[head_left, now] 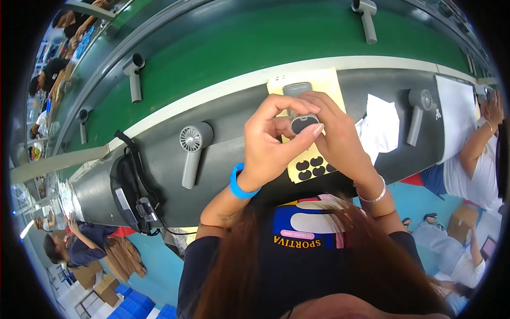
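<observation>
Between my two hands is a grey handheld fan, its oval handle end turned up toward me. A black oval pad [304, 124] lies on that end. My left hand [265, 138] curls around it, thumb pressing at the pad's edge. From the other side my right hand [337, 130] closes on it, fingertips meeting the left ones. Just beyond my fingers shows a grey rounded part [297, 89]; whether it belongs to the held fan I cannot tell. Under my hands lies a yellow backing sheet [330, 87] with several black oval stickers [318, 170].
Grey fans lie left [194, 143] and right [418, 114] on the dark bench [228, 175]. A black bag [130, 186] is at left, crumpled white paper [380, 125] at right. Beyond the white rail, a green conveyor [212, 58] carries more fans. Co-workers sit on both sides.
</observation>
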`<state>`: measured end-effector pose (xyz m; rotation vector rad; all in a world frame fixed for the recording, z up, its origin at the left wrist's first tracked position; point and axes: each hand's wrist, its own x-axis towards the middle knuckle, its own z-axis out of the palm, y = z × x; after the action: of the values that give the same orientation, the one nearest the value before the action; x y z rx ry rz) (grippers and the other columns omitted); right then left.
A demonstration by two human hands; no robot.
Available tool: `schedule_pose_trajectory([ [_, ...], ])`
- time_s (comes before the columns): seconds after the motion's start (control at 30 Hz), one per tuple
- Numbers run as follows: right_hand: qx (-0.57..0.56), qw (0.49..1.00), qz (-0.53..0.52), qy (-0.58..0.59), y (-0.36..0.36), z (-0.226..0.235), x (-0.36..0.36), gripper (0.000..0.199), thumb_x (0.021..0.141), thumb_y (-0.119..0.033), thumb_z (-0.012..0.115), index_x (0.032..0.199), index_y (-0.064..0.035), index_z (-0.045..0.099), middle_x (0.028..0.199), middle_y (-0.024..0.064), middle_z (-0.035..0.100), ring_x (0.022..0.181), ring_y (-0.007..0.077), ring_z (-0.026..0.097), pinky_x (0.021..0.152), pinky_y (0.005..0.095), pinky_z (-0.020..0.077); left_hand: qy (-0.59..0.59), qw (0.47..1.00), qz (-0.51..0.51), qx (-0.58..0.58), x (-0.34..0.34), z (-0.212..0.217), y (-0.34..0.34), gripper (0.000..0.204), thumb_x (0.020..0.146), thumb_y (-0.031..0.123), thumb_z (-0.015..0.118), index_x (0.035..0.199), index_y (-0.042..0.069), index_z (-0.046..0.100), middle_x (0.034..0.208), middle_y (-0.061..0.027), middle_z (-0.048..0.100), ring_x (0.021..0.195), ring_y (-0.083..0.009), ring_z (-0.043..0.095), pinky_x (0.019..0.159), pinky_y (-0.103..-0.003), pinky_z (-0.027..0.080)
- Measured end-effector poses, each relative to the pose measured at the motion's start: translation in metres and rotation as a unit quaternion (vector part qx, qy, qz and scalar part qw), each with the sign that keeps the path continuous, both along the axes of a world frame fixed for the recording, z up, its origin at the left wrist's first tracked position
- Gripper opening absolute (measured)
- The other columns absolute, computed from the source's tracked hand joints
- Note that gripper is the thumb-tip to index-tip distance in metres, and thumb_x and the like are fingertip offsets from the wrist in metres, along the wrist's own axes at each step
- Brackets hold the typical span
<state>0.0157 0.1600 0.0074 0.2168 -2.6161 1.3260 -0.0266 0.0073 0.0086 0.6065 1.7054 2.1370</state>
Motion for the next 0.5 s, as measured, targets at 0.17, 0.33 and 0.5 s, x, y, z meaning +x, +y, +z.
schedule_pose_trajectory([
  [0.17, 0.049, 0.997, 0.059, 0.028, 0.006, 0.014, -0.021, 0.043, 0.069, 0.015, 0.053, 0.108, -0.0007, 0.059, 0.112, 0.0163, 0.059, 0.102, 0.0364, 0.059, 0.082, 0.0392, 0.0504, -0.007, 0.998, 0.037, 0.047, -0.001, -0.001, -0.003, 0.028, 0.089, 0.003, 0.059, 0.115, -0.004, 0.053, 0.117, -0.0166, 0.060, 0.074, -0.0123, 0.062, 0.054, -0.022, 0.051],
  [0.33, 0.276, 0.948, 0.038, 0.151, 0.054, -0.016, -0.113, 0.050, 0.072, 0.015, 0.047, 0.118, -0.0041, 0.052, 0.128, 0.0154, 0.051, 0.111, 0.0364, 0.054, 0.089, 0.0410, 0.0463, 0.020, 0.988, 0.126, 0.089, -0.006, -0.015, 0.016, 0.051, 0.089, 0.000, 0.055, 0.136, -0.004, 0.037, 0.141, -0.0163, 0.042, 0.089, -0.0179, 0.064, 0.074, -0.029, 0.053],
  [0.5, 0.412, 0.902, -0.014, 0.129, 0.121, -0.103, -0.215, 0.059, 0.074, 0.016, 0.045, 0.127, -0.0071, 0.048, 0.138, 0.0135, 0.044, 0.113, 0.0377, 0.052, 0.091, 0.0416, 0.0447, 0.149, 0.979, 0.046, -0.129, -0.027, -0.072, 0.017, 0.028, 0.086, 0.003, 0.061, 0.114, 0.002, 0.061, 0.121, -0.0133, 0.060, 0.102, -0.0223, 0.061, 0.082, -0.032, 0.051],
])
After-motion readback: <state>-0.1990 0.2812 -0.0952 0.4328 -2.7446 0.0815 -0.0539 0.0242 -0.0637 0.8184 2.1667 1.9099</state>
